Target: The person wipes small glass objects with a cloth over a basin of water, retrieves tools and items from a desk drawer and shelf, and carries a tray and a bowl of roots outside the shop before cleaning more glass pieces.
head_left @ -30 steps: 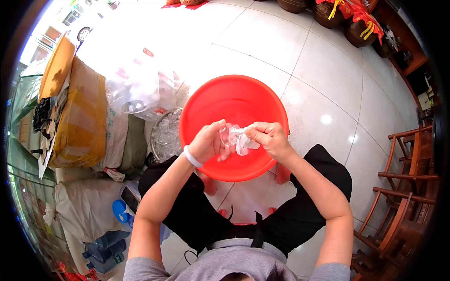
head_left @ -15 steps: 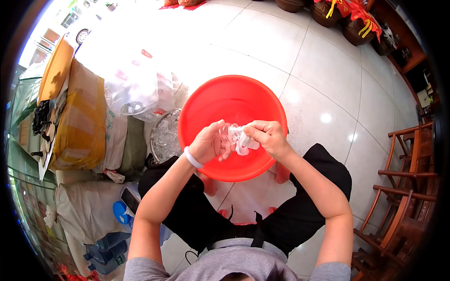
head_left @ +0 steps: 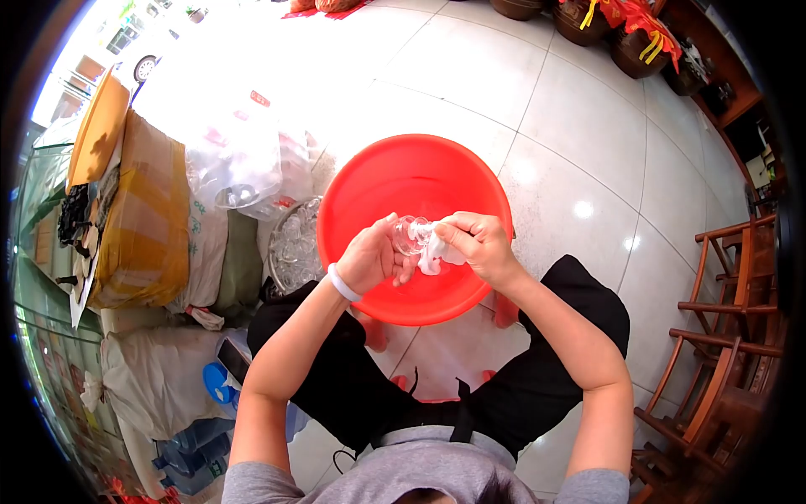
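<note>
Over the red basin (head_left: 369, 181), my left hand (head_left: 370, 259) is curled around a small, clear, rounded piece that looks like glass (head_left: 410, 235). Its exact kind is hard to make out. My right hand (head_left: 480, 245) pinches a crumpled white cloth or tissue (head_left: 433, 254) against the right end of the clear piece. Part of the cloth hangs below my right fingers. To the left of the basin, a round metal bowl (head_left: 271, 262) holds several similar clear pieces (head_left: 299, 249).
Clear plastic bags (head_left: 243, 164) and a taped cardboard box (head_left: 151, 218) stand on the left. A phone (head_left: 233, 359) and blue water bottles (head_left: 195, 458) lie nearer me. Wooden chairs (head_left: 714, 386) are at right, dark jars (head_left: 634, 55) at the far right.
Both hands stay nearly in place over the basin. The cloth and the clear piece have shifted slightly, and the cloth hangs a little differently.
</note>
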The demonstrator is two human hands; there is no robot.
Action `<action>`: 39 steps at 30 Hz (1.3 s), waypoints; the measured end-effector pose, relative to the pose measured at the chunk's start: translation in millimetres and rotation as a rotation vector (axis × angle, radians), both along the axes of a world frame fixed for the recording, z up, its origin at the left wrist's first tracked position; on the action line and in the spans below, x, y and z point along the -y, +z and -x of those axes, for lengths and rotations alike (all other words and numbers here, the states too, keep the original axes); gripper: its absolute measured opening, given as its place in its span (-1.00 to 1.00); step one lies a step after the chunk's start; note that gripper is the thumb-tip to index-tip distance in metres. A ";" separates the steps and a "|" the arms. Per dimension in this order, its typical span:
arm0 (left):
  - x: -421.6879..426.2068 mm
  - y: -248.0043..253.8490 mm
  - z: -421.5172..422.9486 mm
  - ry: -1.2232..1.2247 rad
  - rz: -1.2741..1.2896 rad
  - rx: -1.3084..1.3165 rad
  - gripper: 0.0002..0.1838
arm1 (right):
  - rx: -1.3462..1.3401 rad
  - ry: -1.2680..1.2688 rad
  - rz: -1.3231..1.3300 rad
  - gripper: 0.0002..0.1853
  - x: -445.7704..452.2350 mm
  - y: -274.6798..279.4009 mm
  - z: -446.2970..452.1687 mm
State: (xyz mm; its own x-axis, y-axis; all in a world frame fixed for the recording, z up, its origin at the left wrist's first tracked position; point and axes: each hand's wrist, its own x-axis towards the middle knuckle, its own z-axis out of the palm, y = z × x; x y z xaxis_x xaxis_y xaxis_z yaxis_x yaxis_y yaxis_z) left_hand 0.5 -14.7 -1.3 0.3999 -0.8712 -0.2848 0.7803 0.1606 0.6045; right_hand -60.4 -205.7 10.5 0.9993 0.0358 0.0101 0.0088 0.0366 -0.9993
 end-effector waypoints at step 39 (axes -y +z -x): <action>8.3 17.2 10.3 0.332 -0.108 0.581 -0.47 | 0.117 -0.016 0.102 -0.86 -0.6 7.2 2.4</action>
State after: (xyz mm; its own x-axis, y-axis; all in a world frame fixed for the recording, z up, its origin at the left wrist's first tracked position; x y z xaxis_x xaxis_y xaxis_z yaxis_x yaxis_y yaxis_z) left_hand -9.8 -22.9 15.9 0.7560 -0.6543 -0.0211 0.2433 0.2510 0.9369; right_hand -62.8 -205.1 17.7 0.9920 0.0265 0.1232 0.1248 -0.0665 -0.9900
